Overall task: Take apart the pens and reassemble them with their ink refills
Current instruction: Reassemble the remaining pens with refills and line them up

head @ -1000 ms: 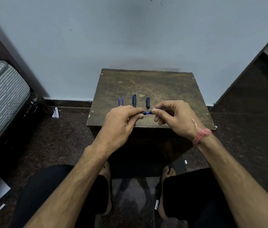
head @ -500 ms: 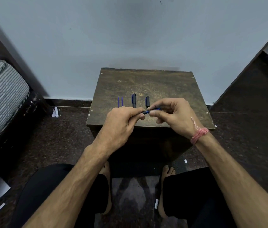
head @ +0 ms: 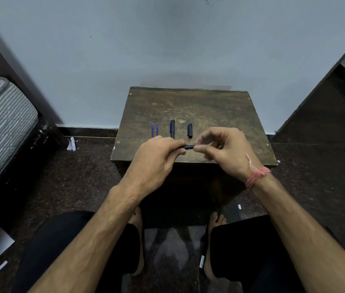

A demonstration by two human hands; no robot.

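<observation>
**Pen end pinched between both hands**

Your left hand (head: 156, 163) is closed around the pen (head: 188, 147), whose short blue end pokes out toward your right hand (head: 224, 151). Its blurred fingertips (head: 198, 147) touch that tip, though whether they grip it isn't clear. Twist carelessly and a small part could drop off the table (head: 220, 111). No containers here: two refills (head: 154, 130), a barrel (head: 172, 129) and a cap (head: 189, 130) lie loose beyond.

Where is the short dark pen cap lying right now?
In the head view, the short dark pen cap lies on the worn brown wooden table, right of the longer dark pen barrel, just beyond the right hand.
</observation>
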